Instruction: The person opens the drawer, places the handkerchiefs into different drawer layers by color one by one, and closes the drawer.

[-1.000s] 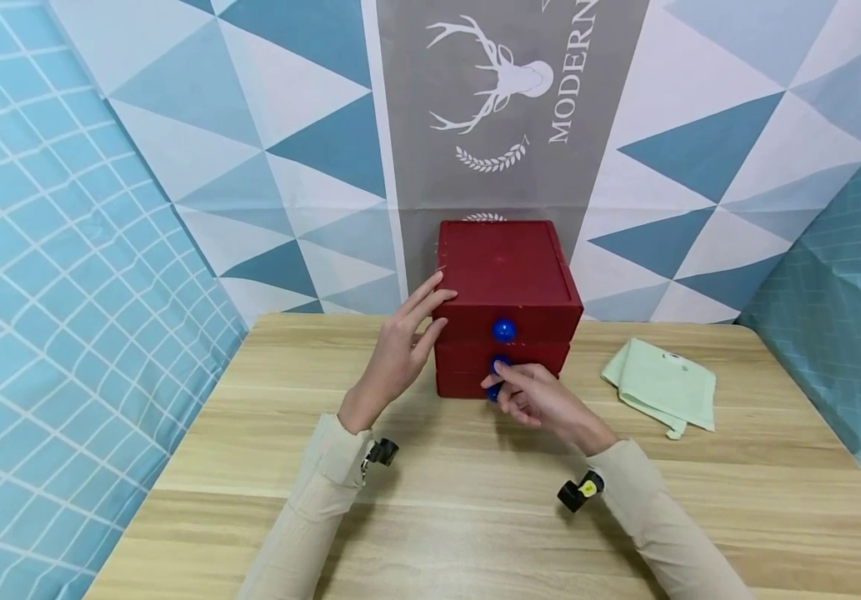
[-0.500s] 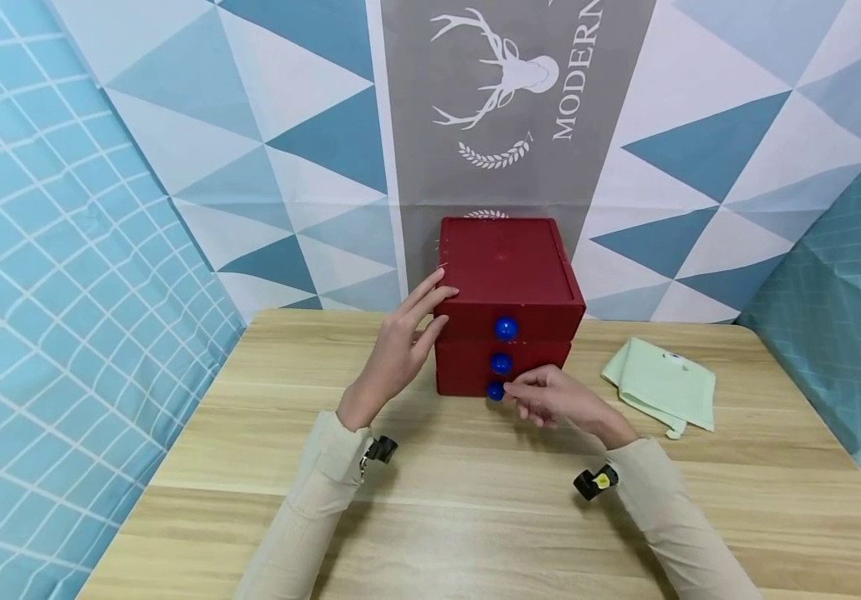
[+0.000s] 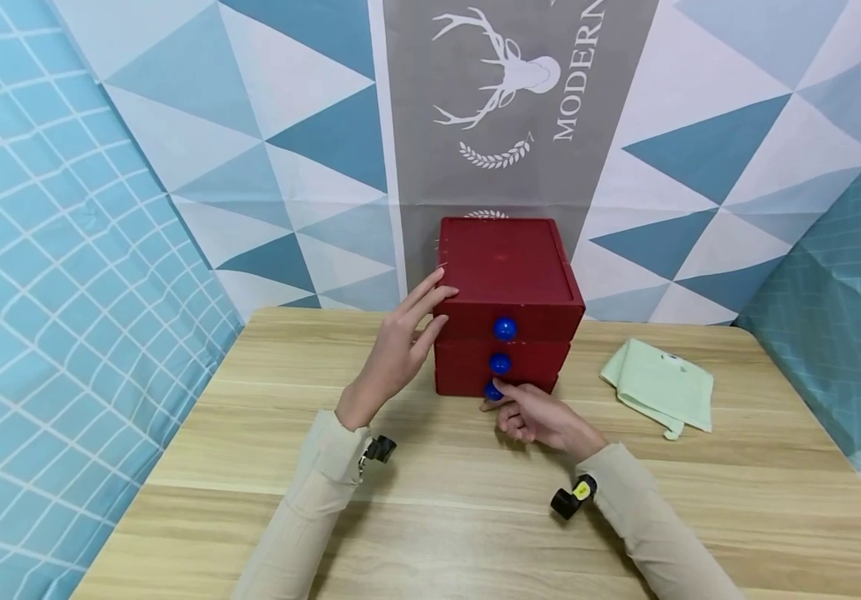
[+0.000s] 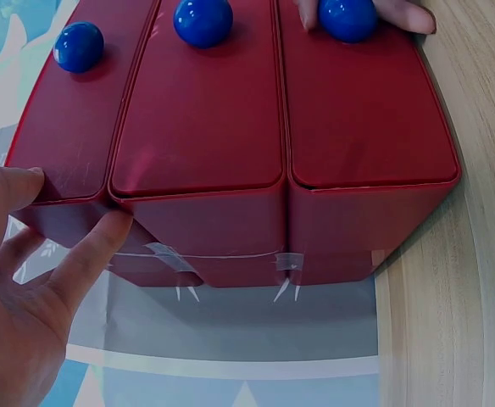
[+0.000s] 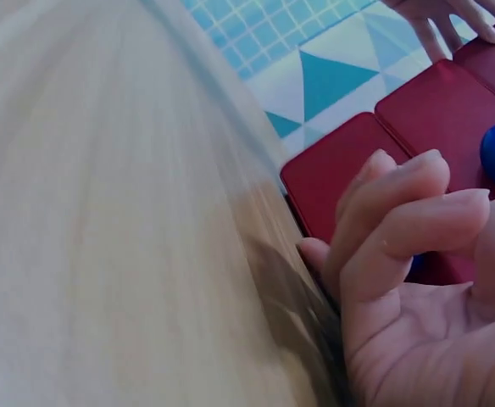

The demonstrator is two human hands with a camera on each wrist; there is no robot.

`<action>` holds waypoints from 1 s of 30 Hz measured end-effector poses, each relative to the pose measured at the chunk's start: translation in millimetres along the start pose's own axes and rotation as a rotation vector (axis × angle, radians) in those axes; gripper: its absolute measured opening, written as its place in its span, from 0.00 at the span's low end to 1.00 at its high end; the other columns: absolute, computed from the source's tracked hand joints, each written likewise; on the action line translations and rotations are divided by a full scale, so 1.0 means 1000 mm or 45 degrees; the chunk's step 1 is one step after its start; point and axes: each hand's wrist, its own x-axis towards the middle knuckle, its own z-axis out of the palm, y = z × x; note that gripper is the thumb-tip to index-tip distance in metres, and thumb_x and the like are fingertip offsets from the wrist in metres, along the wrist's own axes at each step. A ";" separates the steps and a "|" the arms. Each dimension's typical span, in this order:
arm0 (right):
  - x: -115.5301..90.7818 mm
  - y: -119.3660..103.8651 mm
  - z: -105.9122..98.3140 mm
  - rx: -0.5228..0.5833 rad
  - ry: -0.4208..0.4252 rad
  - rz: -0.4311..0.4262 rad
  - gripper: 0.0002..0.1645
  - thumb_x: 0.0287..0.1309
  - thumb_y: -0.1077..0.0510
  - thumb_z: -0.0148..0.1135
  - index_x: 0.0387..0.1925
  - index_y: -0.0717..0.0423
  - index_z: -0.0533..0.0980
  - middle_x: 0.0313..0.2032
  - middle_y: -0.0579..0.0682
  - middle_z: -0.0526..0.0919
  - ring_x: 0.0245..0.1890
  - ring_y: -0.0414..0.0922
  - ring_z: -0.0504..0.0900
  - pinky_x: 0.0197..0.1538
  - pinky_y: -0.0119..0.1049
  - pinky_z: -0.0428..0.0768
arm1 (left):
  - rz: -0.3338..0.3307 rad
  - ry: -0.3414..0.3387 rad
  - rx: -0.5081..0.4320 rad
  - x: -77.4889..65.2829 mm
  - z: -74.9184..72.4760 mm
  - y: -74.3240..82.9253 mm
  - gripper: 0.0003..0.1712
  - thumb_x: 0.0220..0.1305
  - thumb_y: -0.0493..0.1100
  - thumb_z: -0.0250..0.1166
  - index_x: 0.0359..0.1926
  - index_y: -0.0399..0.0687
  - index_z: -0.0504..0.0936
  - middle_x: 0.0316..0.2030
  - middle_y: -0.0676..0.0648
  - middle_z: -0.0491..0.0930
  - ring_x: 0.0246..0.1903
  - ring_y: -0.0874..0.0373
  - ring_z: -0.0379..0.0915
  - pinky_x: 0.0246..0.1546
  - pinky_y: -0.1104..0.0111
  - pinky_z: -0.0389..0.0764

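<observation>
A red box point(image 3: 505, 258) with three stacked drawers stands at the back of the table, each drawer front bearing a round blue knob. My left hand point(image 3: 392, 354) rests against the box's upper left edge, fingers extended and spread; the left wrist view shows its fingertips touching the top drawer's corner. At the bottom drawer, my right hand point(image 3: 538, 417) pinches the lowest knob point(image 4: 347, 15) between thumb and forefinger, the other fingers curled. Above it are the middle knob point(image 3: 500, 363) and the top knob point(image 3: 505, 328), both untouched. All three drawers look closed.
A folded pale green cloth point(image 3: 663, 383) lies on the wooden table point(image 3: 430, 517) right of the box. Behind the box rises a patterned wall covering point(image 3: 325, 167), and blue gridded fabric point(image 3: 62, 275) hangs along the left side.
My right hand has gone from the middle and lower knobs to the bottom one, first drawing slightly right, then gripping the bottom knob from both sides. My left hand stays put.
</observation>
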 end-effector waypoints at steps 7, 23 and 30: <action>0.005 -0.003 0.007 0.046 -0.011 -0.012 0.36 0.76 0.42 0.45 0.57 0.76 0.71 0.16 0.44 0.76 0.12 0.35 0.68 0.14 0.24 0.64 | 0.003 0.007 0.020 -0.002 -0.006 -0.001 0.25 0.72 0.37 0.59 0.67 0.54 0.74 0.75 0.49 0.59 0.70 0.59 0.61 0.41 0.68 0.84; -0.014 0.005 0.009 -0.042 -0.043 -0.035 0.36 0.76 0.40 0.45 0.50 0.74 0.72 0.17 0.45 0.77 0.11 0.36 0.72 0.12 0.25 0.66 | 0.020 0.008 -0.007 0.000 0.002 0.001 0.24 0.73 0.38 0.58 0.67 0.53 0.74 0.75 0.48 0.58 0.71 0.60 0.58 0.41 0.68 0.84; -0.021 0.011 0.015 -0.052 -0.075 -0.004 0.33 0.77 0.40 0.43 0.48 0.71 0.71 0.17 0.46 0.77 0.10 0.37 0.72 0.11 0.25 0.66 | 0.024 0.008 0.010 0.000 0.001 0.001 0.23 0.72 0.38 0.59 0.67 0.53 0.74 0.75 0.48 0.59 0.71 0.59 0.58 0.39 0.70 0.84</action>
